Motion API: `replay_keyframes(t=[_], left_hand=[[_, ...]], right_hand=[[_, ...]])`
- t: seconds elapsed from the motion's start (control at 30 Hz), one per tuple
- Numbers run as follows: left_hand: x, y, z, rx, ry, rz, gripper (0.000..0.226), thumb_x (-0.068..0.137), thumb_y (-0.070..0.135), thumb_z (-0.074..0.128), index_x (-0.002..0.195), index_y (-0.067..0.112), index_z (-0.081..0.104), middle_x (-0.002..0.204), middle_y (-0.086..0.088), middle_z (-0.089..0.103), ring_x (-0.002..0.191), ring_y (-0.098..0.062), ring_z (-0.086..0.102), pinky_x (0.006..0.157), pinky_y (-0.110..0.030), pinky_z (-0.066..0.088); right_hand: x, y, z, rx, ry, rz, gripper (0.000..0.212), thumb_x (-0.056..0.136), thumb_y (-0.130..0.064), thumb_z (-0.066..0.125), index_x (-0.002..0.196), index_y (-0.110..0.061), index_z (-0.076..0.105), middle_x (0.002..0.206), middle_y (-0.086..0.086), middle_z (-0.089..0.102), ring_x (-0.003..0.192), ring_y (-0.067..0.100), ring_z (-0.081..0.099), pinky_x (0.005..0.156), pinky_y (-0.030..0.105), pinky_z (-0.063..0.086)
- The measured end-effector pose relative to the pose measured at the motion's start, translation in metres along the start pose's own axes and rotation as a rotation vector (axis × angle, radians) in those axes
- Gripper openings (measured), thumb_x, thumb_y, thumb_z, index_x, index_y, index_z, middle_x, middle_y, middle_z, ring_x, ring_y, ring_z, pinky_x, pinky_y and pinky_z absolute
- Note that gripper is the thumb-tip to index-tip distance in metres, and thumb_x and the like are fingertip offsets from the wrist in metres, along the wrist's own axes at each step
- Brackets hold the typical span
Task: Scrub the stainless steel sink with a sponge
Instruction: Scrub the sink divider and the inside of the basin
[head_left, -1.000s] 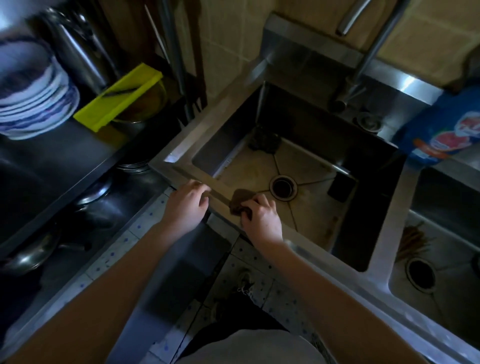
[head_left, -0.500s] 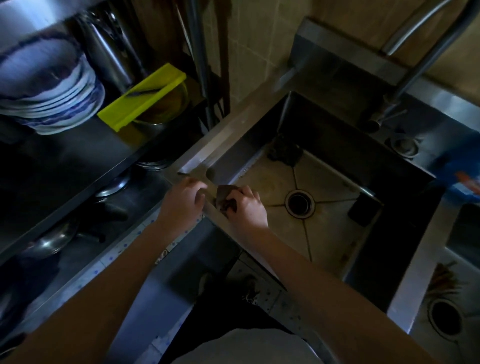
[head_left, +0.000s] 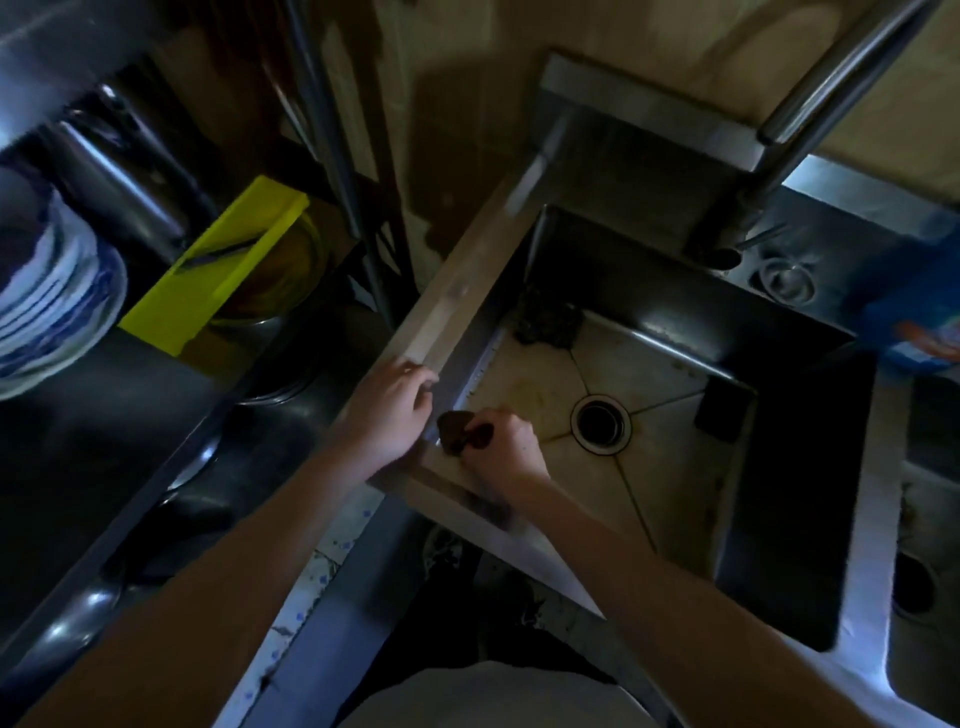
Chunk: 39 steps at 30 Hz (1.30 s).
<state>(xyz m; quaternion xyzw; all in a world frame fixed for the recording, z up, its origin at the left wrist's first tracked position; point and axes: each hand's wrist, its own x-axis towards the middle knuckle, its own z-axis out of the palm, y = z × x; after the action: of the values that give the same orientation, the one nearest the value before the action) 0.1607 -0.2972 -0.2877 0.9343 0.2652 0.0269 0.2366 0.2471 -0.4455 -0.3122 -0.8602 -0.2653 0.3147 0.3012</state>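
Dark brown crumpled sponge (head_left: 460, 434) sits low on the inner left wall of the square stainless steel sink (head_left: 457, 306), at the near-left corner, just above the floor. Right hand (head_left: 506, 449) grips it, fingers curled round its right side, so part of the sponge is covered; its exact shape and material are hard to make out in the dim light. Left hand (head_left: 392, 410) is just beside it on the sink's left rim, fingers bent over the inner edge and holding the rim, fingertips partly lost in shadow. Sink floor is pale and stained, with creases running to the round metal drain (head_left: 600, 423) in the middle, apart from the right hand. Dark lumpy clump (head_left: 545, 317) lies in the far-left corner of the floor, cannot tell what it is. Black flat rectangular piece (head_left: 724, 410) sits against the right wall, also unidentifiable. Far and right walls are nearly black. Tubular metal faucet (head_left: 810, 119) rises behind the far rim, its top cut off by the frame. Small round metal fitting (head_left: 787, 278) sits on the deck near its base. Blue plastic pack (head_left: 914, 317) with red-orange print is at the right edge, cut off and blurred, writing unreadable. Second steel basin (head_left: 930, 519) is to the right, mostly out of frame. Left of the sink, a yellow-green flat plastic board (head_left: 208, 270) lies over an amber-tinted bowl (head_left: 296, 260). Stack of blue-and-white plates (head_left: 52, 306) is cut off at the left edge.
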Motion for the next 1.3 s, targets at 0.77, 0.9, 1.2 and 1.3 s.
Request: replay_keyframes(t=[0.77, 0.9, 1.2, 1.3], left_hand=[[0.108, -0.017, 0.0, 0.104, -0.132, 0.337, 0.029, 0.087, 0.003, 0.057, 0.116, 0.006, 0.062, 0.143, -0.012, 0.042, 0.132, -0.028, 0.039, 0.104, -0.044, 0.041], [0.116, -0.019, 0.0, 0.098, -0.135, 0.354, 0.032, 0.087, 0.004, 0.057, 0.118, 0.007, 0.061, 0.143, -0.013, 0.042, 0.131, -0.029, 0.04, 0.103, -0.045, 0.041], [0.119, -0.025, -0.013, 0.076, -0.097, 0.262, 0.037, 0.087, 0.004, 0.058, 0.123, 0.013, 0.057, 0.146, -0.011, 0.04, 0.133, -0.029, 0.038, 0.107, -0.043, 0.036], [0.118, -0.027, -0.016, 0.077, -0.106, 0.243, 0.039, 0.09, 0.01, 0.055, 0.128, 0.015, 0.054, 0.146, -0.009, 0.039, 0.133, -0.026, 0.038, 0.109, -0.039, 0.033]], right_hand=[[0.067, -0.004, 0.036, 0.408, 0.047, 0.315, 0.017, 0.07, -0.011, 0.075, 0.073, -0.024, 0.064, 0.072, -0.011, 0.061, 0.07, 0.006, 0.056, 0.054, 0.002, 0.036], [0.076, -0.005, 0.047, 0.53, 0.05, 0.392, 0.016, 0.076, -0.011, 0.072, 0.08, -0.019, 0.059, 0.076, -0.007, 0.062, 0.077, 0.012, 0.059, 0.061, 0.012, 0.043], [0.162, -0.016, -0.012, 0.874, 0.334, 0.466, 0.024, 0.081, -0.005, 0.07, 0.103, -0.003, 0.063, 0.094, 0.016, 0.066, 0.088, 0.028, 0.064, 0.083, 0.048, 0.055], [0.191, -0.017, -0.034, 0.926, 0.361, 0.457, 0.028, 0.083, -0.005, 0.069, 0.109, -0.002, 0.063, 0.096, 0.011, 0.064, 0.091, 0.024, 0.063, 0.089, 0.05, 0.054]])
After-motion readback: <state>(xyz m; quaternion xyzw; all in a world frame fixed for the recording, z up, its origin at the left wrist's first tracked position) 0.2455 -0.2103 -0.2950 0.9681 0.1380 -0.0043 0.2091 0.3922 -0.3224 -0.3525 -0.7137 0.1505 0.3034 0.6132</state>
